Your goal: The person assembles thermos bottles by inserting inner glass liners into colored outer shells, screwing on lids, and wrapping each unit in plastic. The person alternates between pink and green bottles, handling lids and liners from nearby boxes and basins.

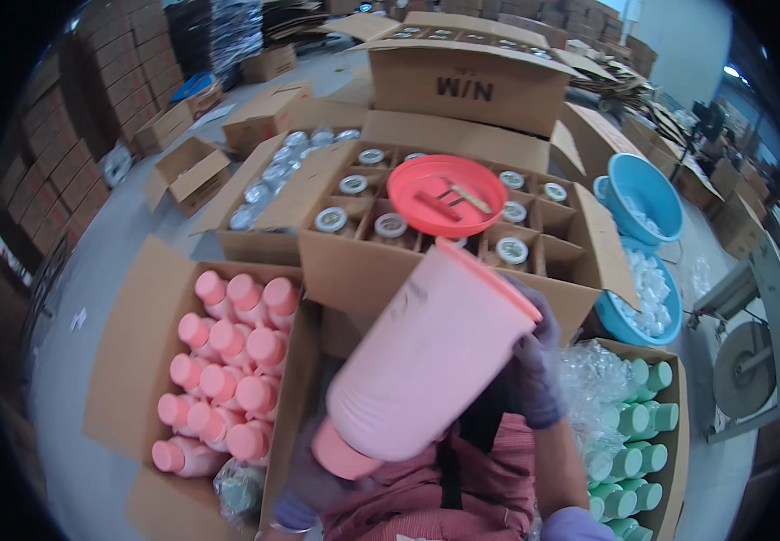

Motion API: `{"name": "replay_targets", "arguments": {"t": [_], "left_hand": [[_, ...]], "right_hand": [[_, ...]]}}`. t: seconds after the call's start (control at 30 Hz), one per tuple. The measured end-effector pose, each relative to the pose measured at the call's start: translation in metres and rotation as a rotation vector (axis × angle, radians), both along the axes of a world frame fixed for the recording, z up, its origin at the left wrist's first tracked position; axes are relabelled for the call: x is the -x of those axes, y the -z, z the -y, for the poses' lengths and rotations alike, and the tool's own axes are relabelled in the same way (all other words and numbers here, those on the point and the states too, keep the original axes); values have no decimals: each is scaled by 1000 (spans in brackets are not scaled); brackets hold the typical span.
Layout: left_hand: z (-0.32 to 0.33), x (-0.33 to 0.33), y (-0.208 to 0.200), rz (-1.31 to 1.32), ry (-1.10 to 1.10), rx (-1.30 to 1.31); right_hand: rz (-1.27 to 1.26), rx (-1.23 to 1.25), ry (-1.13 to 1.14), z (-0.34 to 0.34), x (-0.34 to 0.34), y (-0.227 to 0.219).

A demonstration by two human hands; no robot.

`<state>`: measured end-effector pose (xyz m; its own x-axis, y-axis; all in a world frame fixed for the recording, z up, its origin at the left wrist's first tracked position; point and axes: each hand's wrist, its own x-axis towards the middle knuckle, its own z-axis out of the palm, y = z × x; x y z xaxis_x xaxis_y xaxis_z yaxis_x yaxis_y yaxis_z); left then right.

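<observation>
A large pink bottle (430, 356) is held tilted across my front, its cap (345, 451) pointing down to the left and its coral-rimmed end up to the right. My right hand (541, 365), in a greyish-purple glove, grips it near that upper end. Down by the cap, my gloved left hand (313, 464) supports the bottle, its fingers partly hidden and a bit blurred. Just beyond the bottle, a round red tray (399, 194) rests on a divided carton (381, 270). A few thin tools (439, 206) lie in the tray.
At left stands an open carton (137, 361) of pink bottles (218, 383). Green bottles (629, 460) and clear plastic wrap (588, 388) fill another at right. Lidded jars (354, 185) sit in the divided carton. Blue basins (642, 194) and a grey metal frame (768, 334) stand farther right.
</observation>
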<state>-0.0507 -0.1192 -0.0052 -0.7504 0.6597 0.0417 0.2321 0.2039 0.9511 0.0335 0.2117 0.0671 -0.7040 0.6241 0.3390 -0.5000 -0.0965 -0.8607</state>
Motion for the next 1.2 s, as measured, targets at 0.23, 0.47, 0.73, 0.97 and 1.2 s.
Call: {"name": "replay_targets", "arguments": {"t": [0.23,0.47,0.73,0.97,1.2], "left_hand": [[-135,94,-42,599,99,-443],[-347,217,-77,-997,138,-201],[-217,59,3,400,464,-396],[-185,29,-24,-131,313,-337],[-208,25,-23,181,334,-409]], "right_hand": [[309,-487,320,-47,-90,-39],[448,-1039,256,15,-38,21],[369,-793,219,12,-55,14],[532,-501,89,-48,-80,51],[279,-787,18,-20,-60,20]]}}
